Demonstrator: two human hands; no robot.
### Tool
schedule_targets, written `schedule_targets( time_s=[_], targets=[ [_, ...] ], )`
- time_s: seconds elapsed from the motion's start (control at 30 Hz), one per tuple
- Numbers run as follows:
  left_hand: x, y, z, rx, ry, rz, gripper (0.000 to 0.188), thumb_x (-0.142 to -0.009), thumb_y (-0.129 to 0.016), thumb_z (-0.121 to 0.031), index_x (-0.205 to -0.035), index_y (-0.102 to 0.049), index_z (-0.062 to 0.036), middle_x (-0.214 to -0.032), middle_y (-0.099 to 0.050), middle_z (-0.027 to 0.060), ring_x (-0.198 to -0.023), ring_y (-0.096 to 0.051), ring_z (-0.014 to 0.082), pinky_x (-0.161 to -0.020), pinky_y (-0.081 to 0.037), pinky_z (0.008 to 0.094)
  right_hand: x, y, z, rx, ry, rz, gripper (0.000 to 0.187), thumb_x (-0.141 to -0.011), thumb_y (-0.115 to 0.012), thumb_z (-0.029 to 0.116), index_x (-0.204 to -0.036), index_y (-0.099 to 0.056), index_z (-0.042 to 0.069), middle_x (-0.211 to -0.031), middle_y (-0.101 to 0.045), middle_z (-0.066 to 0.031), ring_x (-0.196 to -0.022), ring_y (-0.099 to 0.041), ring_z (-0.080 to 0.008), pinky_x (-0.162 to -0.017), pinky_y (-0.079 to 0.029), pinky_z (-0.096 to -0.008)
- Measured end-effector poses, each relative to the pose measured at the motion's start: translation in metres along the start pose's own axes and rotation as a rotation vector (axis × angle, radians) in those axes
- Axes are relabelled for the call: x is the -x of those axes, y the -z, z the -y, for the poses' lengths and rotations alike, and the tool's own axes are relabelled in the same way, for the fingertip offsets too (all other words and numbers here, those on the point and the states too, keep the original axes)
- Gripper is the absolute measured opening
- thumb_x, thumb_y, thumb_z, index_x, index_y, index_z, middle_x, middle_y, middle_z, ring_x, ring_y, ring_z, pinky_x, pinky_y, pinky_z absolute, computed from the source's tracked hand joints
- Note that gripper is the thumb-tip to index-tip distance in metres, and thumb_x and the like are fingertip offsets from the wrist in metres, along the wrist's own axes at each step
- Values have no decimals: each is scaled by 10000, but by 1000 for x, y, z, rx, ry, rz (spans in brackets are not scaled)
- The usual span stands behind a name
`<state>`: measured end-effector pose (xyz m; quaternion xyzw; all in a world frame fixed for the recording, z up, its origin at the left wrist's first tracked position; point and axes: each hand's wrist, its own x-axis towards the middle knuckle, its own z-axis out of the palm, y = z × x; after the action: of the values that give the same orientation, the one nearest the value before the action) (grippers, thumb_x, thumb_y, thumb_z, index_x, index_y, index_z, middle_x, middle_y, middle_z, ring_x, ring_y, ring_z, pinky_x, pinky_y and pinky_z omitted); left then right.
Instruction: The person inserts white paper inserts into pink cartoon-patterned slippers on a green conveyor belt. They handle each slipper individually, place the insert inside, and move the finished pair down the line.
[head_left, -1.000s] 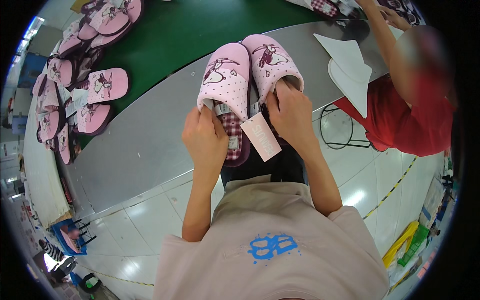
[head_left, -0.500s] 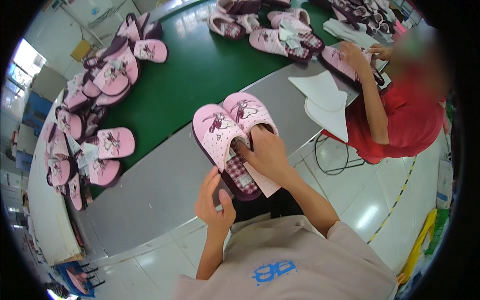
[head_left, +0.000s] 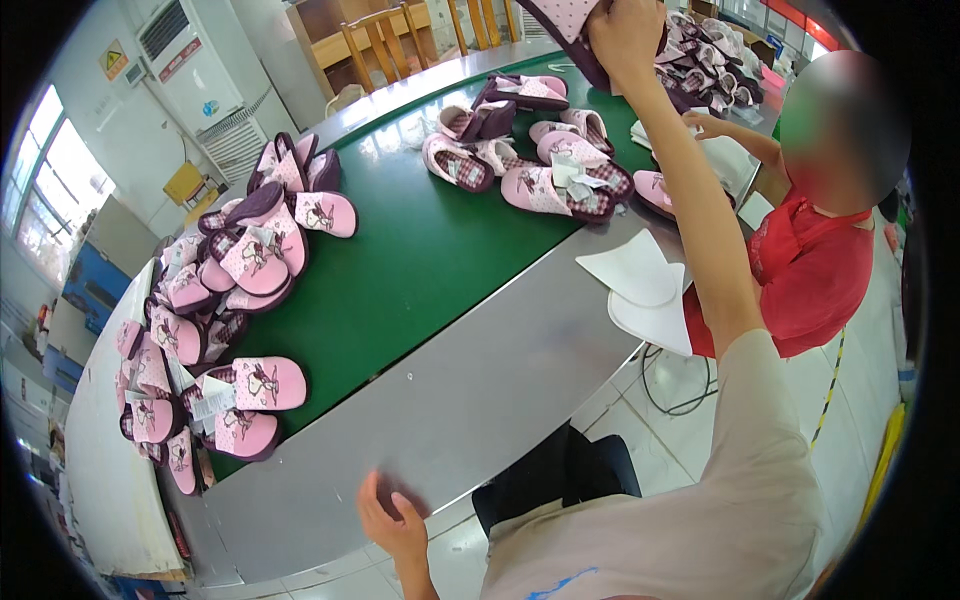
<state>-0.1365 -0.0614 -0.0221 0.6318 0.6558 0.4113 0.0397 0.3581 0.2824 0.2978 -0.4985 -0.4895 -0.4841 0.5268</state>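
Note:
My right arm stretches far up and ahead, and my right hand (head_left: 625,45) is closed on a pair of pink slippers (head_left: 562,22), partly cut off by the top edge of the view. They hang above the far part of the green table surface. My left hand (head_left: 396,518) is low in front of me, by the near edge of the grey metal border (head_left: 440,400). It holds nothing; its fingers are apart and slightly bent.
Piles of pink slippers (head_left: 270,383) lie along the left side of the green surface (head_left: 400,300); more slippers (head_left: 540,190) lie at the far side. White shaped sheets (head_left: 645,290) rest at the right border. A person in red (head_left: 810,270) works there, near a slipper heap (head_left: 715,65).
My right hand has lifted the slippers off the near border and carried them up and away. My left hand has come away from the slippers, down toward me.

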Motion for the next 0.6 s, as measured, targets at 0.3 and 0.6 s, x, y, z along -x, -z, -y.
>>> schedule_targets(
  time_s=[0.3,0.6],
  targets=[
    [4,-22,11,-171,-10,-109,364,-940,-588,-173,-1252,-681,-10,-1145,-715,153,-1065,-669,377,-961,-524,468,333,-65,-78,167,-285,919,864,-1012,-563,605,-1633,-363,38,-1605,-446,-287,-1508,-402,-466,-1221,-319,-614],
    [5,-15,8,-197,-17,-71,381,-924,-625,-167,-1273,-687,-27,-1180,-718,159,-1055,-660,376,-952,-510,487,339,-15,-64,134,-101,1090,733,-1048,-568,454,-1615,-368,35,-1363,-605,-267,-1212,-625,-472,-1046,-486,-567]
  ],
)
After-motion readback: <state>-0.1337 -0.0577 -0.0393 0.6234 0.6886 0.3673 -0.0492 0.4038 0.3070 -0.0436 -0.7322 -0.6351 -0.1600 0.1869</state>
